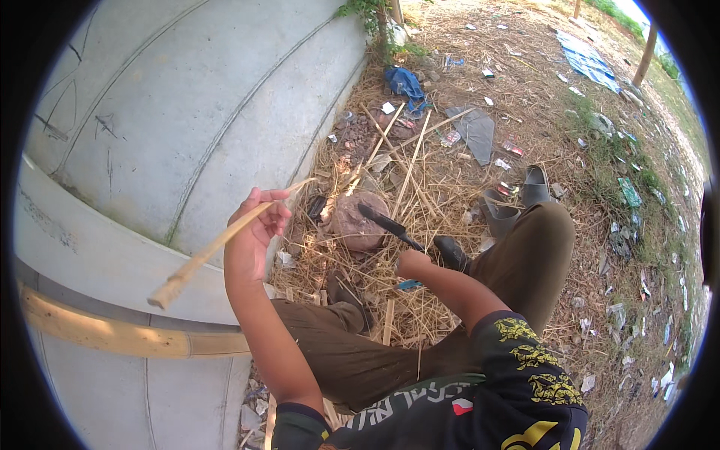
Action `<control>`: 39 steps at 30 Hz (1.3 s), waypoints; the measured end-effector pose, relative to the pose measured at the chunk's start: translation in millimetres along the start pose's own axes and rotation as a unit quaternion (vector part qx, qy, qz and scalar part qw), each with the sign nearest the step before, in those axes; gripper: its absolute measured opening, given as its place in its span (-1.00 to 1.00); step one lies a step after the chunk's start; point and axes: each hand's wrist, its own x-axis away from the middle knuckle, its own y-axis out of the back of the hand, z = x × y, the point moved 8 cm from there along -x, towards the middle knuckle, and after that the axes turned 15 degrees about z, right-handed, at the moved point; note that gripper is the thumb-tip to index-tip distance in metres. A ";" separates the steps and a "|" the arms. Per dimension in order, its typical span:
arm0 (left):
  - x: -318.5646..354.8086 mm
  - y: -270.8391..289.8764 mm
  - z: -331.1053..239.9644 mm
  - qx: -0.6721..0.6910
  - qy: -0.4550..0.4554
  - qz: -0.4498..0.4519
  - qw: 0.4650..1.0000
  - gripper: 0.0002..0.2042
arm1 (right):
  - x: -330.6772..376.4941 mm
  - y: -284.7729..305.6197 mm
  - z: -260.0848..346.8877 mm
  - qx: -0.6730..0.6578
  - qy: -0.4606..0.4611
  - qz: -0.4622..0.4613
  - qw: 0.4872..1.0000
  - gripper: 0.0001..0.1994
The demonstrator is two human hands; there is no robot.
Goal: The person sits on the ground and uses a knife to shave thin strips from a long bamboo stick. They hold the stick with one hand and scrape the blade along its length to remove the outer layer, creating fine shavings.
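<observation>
- Many dry stalks [420, 319] cover the outdoor ground, with scraps of litter and a crumpled blue sheet [405, 84] at the far side.
- A grey wall [247, 82] stands to the left; a thick bamboo pole [135, 330] runs along its near part.
- On the right, two grey clogs [501, 214] sit beside the bent knee; a blue-and-white tarp [589, 60] lies well beyond them.
- Dark fisheye corners cut off the surroundings, and the pole's right end disappears behind the person.
- The knife's handle is covered by the right grip [412, 264], closed around it; what the small blue piece just under that fist is, I cannot tell.
- The left grip [259, 225] pinches a pale strip [202, 259], some fingers loosely bent; the thumb's exact contact is hard to make out.
- That strip is in the air, left of the round block [352, 234], its long axis slanting from near left, the broader end, to far right, the thin tip.
- The dark knife [390, 226] points far left, its blade over the block; whether they touch is unclear.
</observation>
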 end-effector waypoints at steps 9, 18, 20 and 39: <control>11.2 36.0 15.7 0.018 -0.110 -0.079 0.991 -0.43 | -30.4 7.2 -35.9 -0.025 -0.106 -0.282 0.953 -0.70; 37.2 38.4 -11.8 -0.026 -0.325 -0.198 0.925 -0.81 | -36.4 0.8 -53.6 -0.049 -0.131 -0.261 0.955 -0.55; 25.5 37.3 -5.9 -0.010 -0.275 -0.206 0.939 -0.78 | -38.9 -2.0 -61.3 -0.068 -0.122 -0.234 0.962 -0.45; 7.3 11.8 -27.2 -0.271 -0.240 -0.261 0.895 -0.51 | -16.0 -15.5 -73.2 -0.150 -0.101 -0.196 0.964 -0.57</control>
